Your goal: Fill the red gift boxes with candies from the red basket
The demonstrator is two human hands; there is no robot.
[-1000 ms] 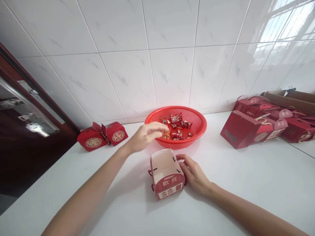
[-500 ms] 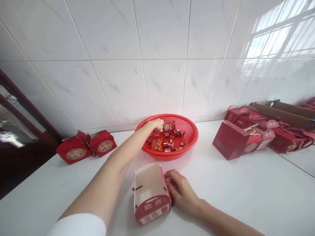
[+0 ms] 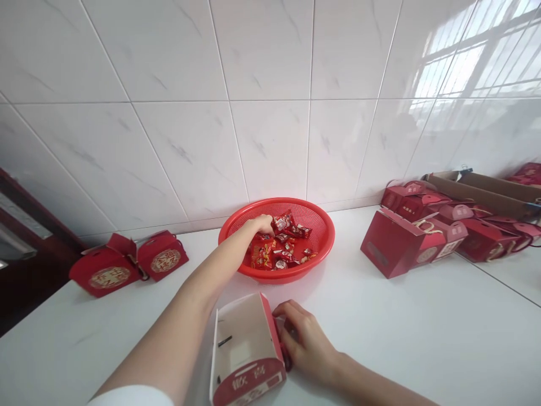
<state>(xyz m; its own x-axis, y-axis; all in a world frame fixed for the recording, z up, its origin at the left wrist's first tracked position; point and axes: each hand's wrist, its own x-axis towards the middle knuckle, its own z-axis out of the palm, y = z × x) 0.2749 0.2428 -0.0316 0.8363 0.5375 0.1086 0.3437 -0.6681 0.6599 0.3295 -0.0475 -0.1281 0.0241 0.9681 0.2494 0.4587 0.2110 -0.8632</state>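
Inside a red plastic basket [image 3: 325,248], my left hand [image 3: 262,224] reaches down among red-wrapped candies [image 3: 284,248]. Its fingers are bent and closed, with the tips hidden behind the hand, so what they hold cannot be made out. Nearer to me on the counter lies an open red gift box [image 3: 247,327], its pale inside facing up and a curved, slotted end panel towards me. My right hand [image 3: 306,341] is curled against the box's right side, fingers and thumb gripping its red side flap.
Two red boxes [image 3: 110,268] tied with cord stand at the left. More red gift boxes [image 3: 393,242] crowd the right side, in front of a cardboard carton [image 3: 486,192]. A white tiled wall [image 3: 270,141] rises behind the white counter [image 3: 346,316].
The view has shifted slightly, so the basket and boxes appear further left. My left hand has moved a little lower into the candies. My right hand stays at the open box.
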